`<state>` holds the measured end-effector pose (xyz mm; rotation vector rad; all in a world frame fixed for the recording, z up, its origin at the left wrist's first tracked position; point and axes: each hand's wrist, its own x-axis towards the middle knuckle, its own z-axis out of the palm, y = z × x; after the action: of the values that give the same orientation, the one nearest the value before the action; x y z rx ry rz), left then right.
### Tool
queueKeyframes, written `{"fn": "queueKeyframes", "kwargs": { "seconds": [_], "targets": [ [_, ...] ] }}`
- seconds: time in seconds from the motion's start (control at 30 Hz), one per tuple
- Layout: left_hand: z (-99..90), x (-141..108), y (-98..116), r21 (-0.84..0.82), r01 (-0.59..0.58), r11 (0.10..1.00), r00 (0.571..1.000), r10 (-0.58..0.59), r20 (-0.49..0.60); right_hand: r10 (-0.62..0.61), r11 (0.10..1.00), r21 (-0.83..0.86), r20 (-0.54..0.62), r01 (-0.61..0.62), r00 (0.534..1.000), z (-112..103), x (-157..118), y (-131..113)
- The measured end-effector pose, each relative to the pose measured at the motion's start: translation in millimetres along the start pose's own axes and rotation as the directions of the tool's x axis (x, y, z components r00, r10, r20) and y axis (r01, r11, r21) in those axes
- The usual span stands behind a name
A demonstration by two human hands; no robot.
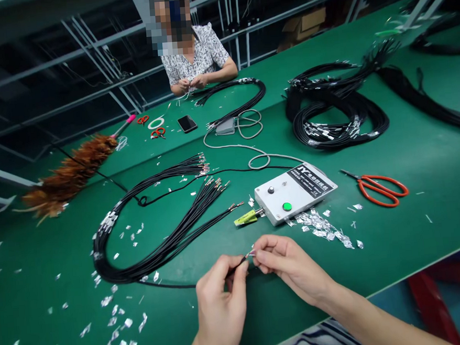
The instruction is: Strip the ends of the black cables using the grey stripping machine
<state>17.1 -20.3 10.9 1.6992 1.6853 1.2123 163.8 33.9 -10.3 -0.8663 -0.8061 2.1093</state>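
Observation:
My left hand (223, 296) pinches a black cable (167, 286) close to its stripped end, at the front of the green table. Thumb and fingertips of my right hand (283, 260) are closed on the thin bared wires at that end. The cable runs left toward a curved bundle of black cables (102, 257) with exposed copper ends. Just beyond my hands lies a white box (271, 203) with a black knob, a green button and a yellow-green clip (246, 218) on its shaft.
Orange-handled scissors (381, 188) lie to the right, near silver foil scraps (324, 226). Coiled black cables (340, 112) are farther back. A phone (187, 123), a grey pedal-like box (225, 126) and a brown feather duster (72, 173) lie beyond. Opposite, a person (196, 54) handles wires.

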Motion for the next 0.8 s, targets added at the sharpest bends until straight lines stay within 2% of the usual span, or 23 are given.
{"fn": "queueKeyframes", "kwargs": {
  "seconds": [0.2,0.43,0.57,0.7,0.8],
  "targets": [
    [1.2,0.1,-1.3,-0.063,0.078,0.995,0.997,-0.078,-0.001,-0.045,0.999,-0.027,-0.038,0.044,0.998,2.5,0.9,8.3],
    [3.6,-1.3,-5.9,-0.075,0.088,0.993,0.996,-0.089,0.002,-0.079,0.996,-0.045,-0.062,0.077,0.995,10.3,3.6,8.1],
    [1.6,-0.1,-5.6,-0.138,0.165,0.977,0.985,-0.157,0.067,-0.074,0.995,-0.069,-0.046,0.071,0.996,11.1,4.6,7.4],
    [1.0,7.8,-2.1,-0.267,0.218,0.939,0.963,-0.161,0.217,-0.055,0.994,-0.099,0.01,0.056,0.998,7.6,5.0,6.2],
    [5.9,12.8,-4.1,-0.365,0.269,0.891,0.958,-0.207,0.199,-0.039,0.989,-0.146,0.005,0.04,0.999,4.5,6.1,6.4]
  ]
}}
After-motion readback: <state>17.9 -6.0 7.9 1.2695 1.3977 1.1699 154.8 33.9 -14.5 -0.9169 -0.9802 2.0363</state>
